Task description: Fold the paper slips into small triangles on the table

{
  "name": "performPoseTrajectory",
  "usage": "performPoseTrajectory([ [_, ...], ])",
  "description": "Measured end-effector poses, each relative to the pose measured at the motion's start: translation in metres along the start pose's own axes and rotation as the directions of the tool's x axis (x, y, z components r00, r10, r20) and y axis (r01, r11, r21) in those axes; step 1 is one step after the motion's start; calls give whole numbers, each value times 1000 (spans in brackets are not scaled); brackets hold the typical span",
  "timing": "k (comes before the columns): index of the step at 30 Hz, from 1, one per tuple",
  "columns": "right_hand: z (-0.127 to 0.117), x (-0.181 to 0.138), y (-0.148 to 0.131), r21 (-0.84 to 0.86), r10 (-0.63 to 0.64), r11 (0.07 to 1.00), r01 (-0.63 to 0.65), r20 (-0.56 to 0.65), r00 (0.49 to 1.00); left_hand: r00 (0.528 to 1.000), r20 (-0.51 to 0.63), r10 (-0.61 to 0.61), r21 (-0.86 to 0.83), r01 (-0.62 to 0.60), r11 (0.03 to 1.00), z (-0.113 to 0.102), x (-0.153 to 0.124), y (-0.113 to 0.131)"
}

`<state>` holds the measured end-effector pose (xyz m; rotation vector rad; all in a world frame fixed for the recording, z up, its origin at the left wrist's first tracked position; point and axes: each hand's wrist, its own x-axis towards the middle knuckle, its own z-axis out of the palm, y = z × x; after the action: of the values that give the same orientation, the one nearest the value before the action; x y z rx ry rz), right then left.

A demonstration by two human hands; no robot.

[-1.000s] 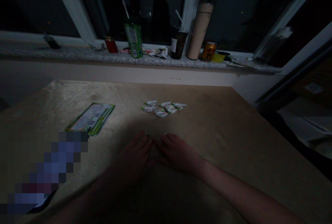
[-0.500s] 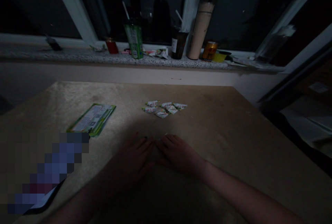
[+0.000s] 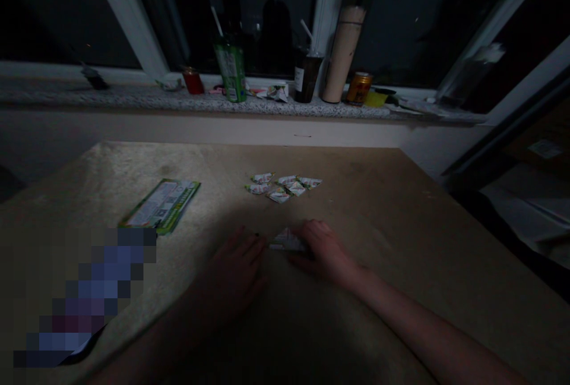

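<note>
A small folded paper triangle [image 3: 286,240], pale with faint print, lies on the table between my hands. My left hand [image 3: 238,260] rests on the table at its left corner, fingers stretched out and close together. At its right side is my right hand [image 3: 327,251], fingertips on or beside its edge and thumb apart. In the dim light I cannot tell how firmly either hand touches the paper. Beyond the hands, several similar folded pieces [image 3: 294,188], white and green, form a loose cluster.
A green printed packet [image 3: 162,204] lies at left, beside a dark-edged slab with a pixelated surface [image 3: 84,308]. On the windowsill [image 3: 267,107] stand a green cup [image 3: 231,73], a dark drink cup [image 3: 307,79], a tall flask [image 3: 342,55] and an orange can [image 3: 358,88].
My right hand has slid right and slightly up, away from my left hand. The folded paper triangle, previously almost covered by the fingers, now shows between them.
</note>
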<state>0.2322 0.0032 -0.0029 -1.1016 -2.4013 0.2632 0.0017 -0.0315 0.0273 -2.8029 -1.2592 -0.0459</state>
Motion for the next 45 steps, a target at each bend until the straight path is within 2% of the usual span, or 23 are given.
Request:
performPoseTrajectory([
  [3, -7, -2, 1, -67, 109, 992, -108, 20, 994, 1000, 28, -6, 7, 6, 1000, 1, 3, 1],
  [9, -9, 0, 4, -133, 23, 991, -2, 160, 987, 997, -24, -78, -72, 76, 994, 6, 12, -1],
  [14, -8, 1, 6, -155, 30, 988, -6, 157, 987, 988, -37, -150, -146, 143, 979, 10, 23, -5],
  [22, -5, 3, 9, -146, 16, 989, 7, 157, 987, 986, 14, -166, -345, 161, 925, 12, 50, -8],
  [30, -3, 3, 15, -102, -44, 993, 60, 155, 987, 996, -13, -86, -384, 75, 920, 23, 55, -10],
  [33, -4, 2, 13, -55, -24, 998, 31, 118, 993, 999, -6, -34, -394, 29, 919, 24, 55, -12],
  [37, -2, 2, 11, 50, 115, 992, -116, 27, 993, 1000, 6, -12, -406, 13, 914, 22, 56, -13],
  [40, 1, 3, 13, 165, 186, 970, -180, -17, 982, 1000, -6, -8, -432, 5, 902, 19, 56, -12],
  [45, 4, 5, 12, 460, 304, 845, -272, 5, 953, 999, -35, 1, -498, -18, 867, 17, 56, -12],
])
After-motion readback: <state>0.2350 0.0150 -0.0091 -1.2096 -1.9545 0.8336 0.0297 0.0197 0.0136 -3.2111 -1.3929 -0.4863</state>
